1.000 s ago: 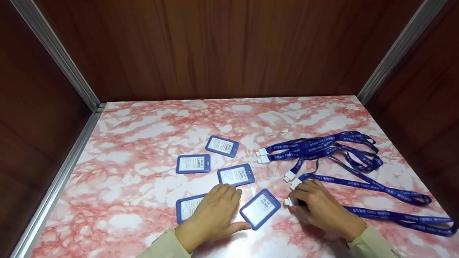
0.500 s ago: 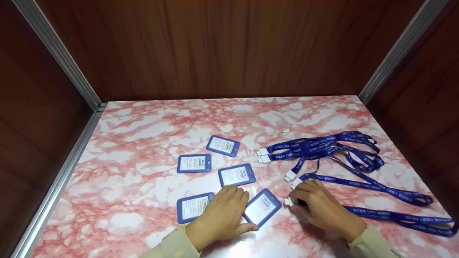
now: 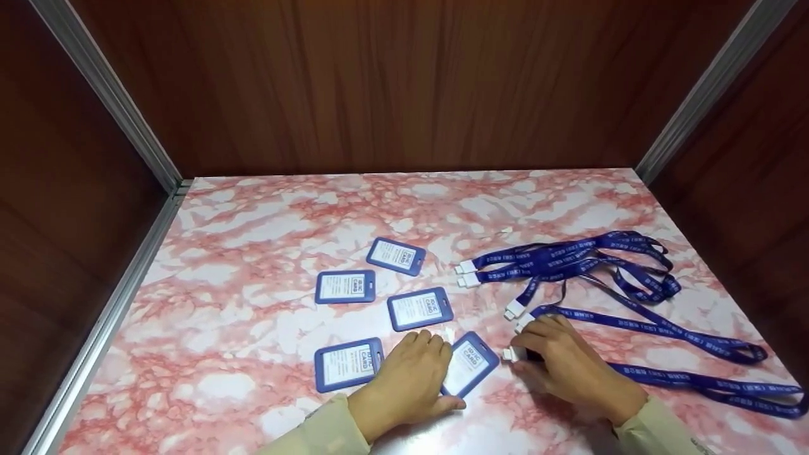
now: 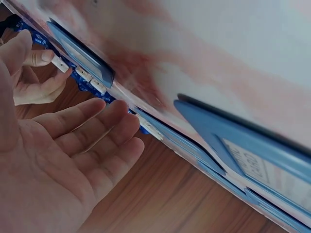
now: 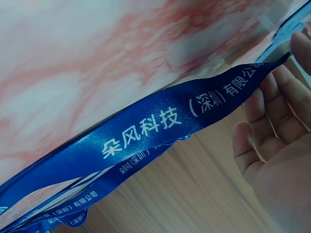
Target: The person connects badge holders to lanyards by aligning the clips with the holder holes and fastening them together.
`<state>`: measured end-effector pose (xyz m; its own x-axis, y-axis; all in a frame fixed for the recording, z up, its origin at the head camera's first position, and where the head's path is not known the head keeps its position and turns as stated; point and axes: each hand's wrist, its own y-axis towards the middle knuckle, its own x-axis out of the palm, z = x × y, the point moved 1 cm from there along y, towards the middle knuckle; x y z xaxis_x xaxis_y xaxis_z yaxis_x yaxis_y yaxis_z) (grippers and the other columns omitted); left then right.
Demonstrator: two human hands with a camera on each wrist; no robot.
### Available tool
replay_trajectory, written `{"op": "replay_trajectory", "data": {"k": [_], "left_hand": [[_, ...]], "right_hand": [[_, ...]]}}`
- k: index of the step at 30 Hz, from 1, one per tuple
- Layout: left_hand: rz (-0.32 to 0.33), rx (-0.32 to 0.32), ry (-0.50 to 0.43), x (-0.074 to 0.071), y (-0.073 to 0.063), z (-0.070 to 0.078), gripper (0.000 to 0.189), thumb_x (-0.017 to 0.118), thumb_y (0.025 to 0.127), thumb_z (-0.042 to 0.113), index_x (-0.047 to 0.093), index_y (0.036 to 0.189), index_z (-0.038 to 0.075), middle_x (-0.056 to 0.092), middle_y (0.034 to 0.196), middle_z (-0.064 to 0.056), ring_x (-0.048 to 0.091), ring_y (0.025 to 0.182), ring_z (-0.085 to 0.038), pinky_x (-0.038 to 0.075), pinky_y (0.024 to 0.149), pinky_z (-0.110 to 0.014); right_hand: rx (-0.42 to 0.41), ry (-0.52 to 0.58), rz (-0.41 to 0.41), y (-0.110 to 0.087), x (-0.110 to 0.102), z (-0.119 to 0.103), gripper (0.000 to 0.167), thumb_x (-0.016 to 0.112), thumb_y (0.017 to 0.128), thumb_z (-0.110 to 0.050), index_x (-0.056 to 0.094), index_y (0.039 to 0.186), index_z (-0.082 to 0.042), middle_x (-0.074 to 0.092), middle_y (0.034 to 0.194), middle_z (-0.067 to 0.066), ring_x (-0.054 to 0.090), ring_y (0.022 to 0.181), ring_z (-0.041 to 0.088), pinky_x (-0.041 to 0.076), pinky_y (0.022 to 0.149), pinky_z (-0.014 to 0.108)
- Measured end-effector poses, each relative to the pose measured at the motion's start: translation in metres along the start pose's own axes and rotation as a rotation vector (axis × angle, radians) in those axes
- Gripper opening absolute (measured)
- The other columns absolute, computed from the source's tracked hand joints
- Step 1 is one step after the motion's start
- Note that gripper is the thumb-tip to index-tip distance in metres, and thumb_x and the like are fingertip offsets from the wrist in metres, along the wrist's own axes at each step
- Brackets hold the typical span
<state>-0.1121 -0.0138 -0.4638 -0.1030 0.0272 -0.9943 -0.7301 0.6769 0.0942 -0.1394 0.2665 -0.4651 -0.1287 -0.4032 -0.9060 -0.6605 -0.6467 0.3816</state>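
Note:
My left hand (image 3: 407,382) is beside a blue badge holder (image 3: 471,363) with a white card, overlapping its left edge in the head view. Its fingers look straight and relaxed in the left wrist view, where the palm (image 4: 53,160) shows nothing held. To the right, my right hand (image 3: 562,363) pinches a dark blue lanyard (image 3: 670,378) just behind its white clip (image 3: 509,355), which points toward that holder. White lettering runs along the held lanyard (image 5: 160,121) in the right wrist view, stretching away from the fingers (image 5: 282,116).
Several other badge holders lie to the left, among them one by the left wrist (image 3: 349,364) and one farther back (image 3: 420,308). More blue lanyards (image 3: 556,259) with white clips lie tangled at the right. Wood-patterned panels (image 3: 392,88) enclose the marbled table (image 3: 253,208).
My left hand has slid right toward the nearest badge holder, uncovering more of the holder at its left. The right hand keeps its hold on the lanyard in about the same place.

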Motion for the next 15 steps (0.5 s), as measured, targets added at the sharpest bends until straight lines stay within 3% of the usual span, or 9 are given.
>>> {"op": "replay_trajectory", "data": {"k": [6, 15], "left_hand": [[-0.002, 0.000, 0.030, 0.0032, 0.0033, 0.0038, 0.079, 0.056, 0.086, 0.080, 0.062, 0.115, 0.007, 0.059, 0.100, -0.002, 0.054, 0.097, -0.019, 0.046, 0.090, -0.035], [-0.011, -0.007, 0.037, 0.0053, 0.0059, 0.0080, 0.082, 0.056, 0.085, 0.081, 0.063, 0.115, 0.005, 0.062, 0.106, -0.005, 0.055, 0.097, -0.020, 0.047, 0.087, -0.034]], "right_hand": [[-0.008, 0.010, 0.008, -0.0003, -0.0007, -0.0004, 0.024, 0.088, 0.079, -0.018, 0.075, 0.099, -0.018, 0.068, 0.097, -0.009, 0.058, 0.093, 0.013, 0.039, 0.083, 0.036], [-0.004, -0.001, 0.010, 0.0003, -0.0021, -0.0010, 0.024, 0.089, 0.078, -0.018, 0.076, 0.098, -0.018, 0.069, 0.097, -0.009, 0.058, 0.092, 0.013, 0.041, 0.083, 0.037]]}}
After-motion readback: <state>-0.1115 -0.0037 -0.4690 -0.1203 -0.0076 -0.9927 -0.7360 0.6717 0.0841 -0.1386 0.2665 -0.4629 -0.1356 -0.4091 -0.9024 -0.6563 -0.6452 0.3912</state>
